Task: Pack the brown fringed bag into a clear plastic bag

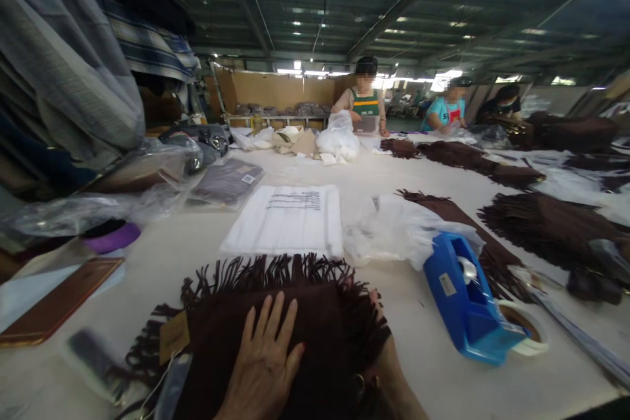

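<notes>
A dark brown fringed scarf (315, 321) lies folded at the table's near edge, its fringe spread along the far and right sides. My left hand (268, 348) rests flat on top of it with the fingers stretched out. At the scarf's right side is my right hand (386, 354), its fingers mostly hidden by the fringe. A tan tag (174, 337) on a white string lies at the scarf's left edge. Just beyond the fringe sits a stack of white printed bags (290, 220).
Right of the scarf stand a blue tape dispenser (467, 302) and a tape roll (534, 335). More brown scarves (556, 226) lie at the right. A phone-like brown object (62, 302) and packed grey goods (226, 182) are at the left. Several people work at the far side.
</notes>
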The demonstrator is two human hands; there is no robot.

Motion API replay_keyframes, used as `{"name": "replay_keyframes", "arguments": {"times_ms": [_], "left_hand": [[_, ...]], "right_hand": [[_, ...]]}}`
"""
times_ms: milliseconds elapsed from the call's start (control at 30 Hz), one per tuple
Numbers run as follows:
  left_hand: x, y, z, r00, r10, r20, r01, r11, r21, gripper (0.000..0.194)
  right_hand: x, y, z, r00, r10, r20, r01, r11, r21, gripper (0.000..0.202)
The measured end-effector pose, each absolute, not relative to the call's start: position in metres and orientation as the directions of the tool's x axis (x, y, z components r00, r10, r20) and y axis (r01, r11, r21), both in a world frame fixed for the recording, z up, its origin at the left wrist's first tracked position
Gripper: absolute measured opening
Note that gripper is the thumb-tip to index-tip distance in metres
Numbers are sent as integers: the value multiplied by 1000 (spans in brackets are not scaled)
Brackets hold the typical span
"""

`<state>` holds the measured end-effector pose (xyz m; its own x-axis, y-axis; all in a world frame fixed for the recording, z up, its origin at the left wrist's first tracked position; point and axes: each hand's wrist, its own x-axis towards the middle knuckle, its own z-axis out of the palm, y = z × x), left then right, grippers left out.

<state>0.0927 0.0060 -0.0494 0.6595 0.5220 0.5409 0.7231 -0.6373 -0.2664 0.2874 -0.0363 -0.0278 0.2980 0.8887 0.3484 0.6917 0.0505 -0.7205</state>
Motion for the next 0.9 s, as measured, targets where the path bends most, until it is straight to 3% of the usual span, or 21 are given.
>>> {"name": "replay_keyframes", "arguments": {"times_ms": [67,133,200,267,333,433,567,700,900], "left_hand": [[95,3,-52,644,547,534,732,-643,-224,51],[98,1,-52,626,569,533,738,-654,-169,50],[98,2,-52,613,574,543,731,-673,-113,51],[95,4,-55,592,566,573,710,-703,-39,54],[91,6,-58,544,582,604,692,-718,68,57],[88,8,-63,448,645,620,681,-695,231,56],[90,3,-60,427,694,580,654,-680,331,52],[88,2,-50,495,698,518,665,-688,291,43],[40,3,-31,520,763,385,820,-571,23,42]], "right_hand": [[285,-35,-19,246,942,228,593,39,-804,59],[277,-32,-17,193,968,161,618,8,-786,50],[260,-28,-23,164,967,193,760,1,-650,46],[239,-24,-33,133,946,295,903,7,-431,39],[219,-20,-43,170,921,351,951,-60,-304,39],[203,-16,-51,285,882,375,945,-194,-263,48],[207,-17,-59,130,867,482,985,-59,-160,45],[222,-12,-73,-87,778,623,991,131,-25,43],[227,-8,-88,-17,764,645,977,149,-150,45]]}}
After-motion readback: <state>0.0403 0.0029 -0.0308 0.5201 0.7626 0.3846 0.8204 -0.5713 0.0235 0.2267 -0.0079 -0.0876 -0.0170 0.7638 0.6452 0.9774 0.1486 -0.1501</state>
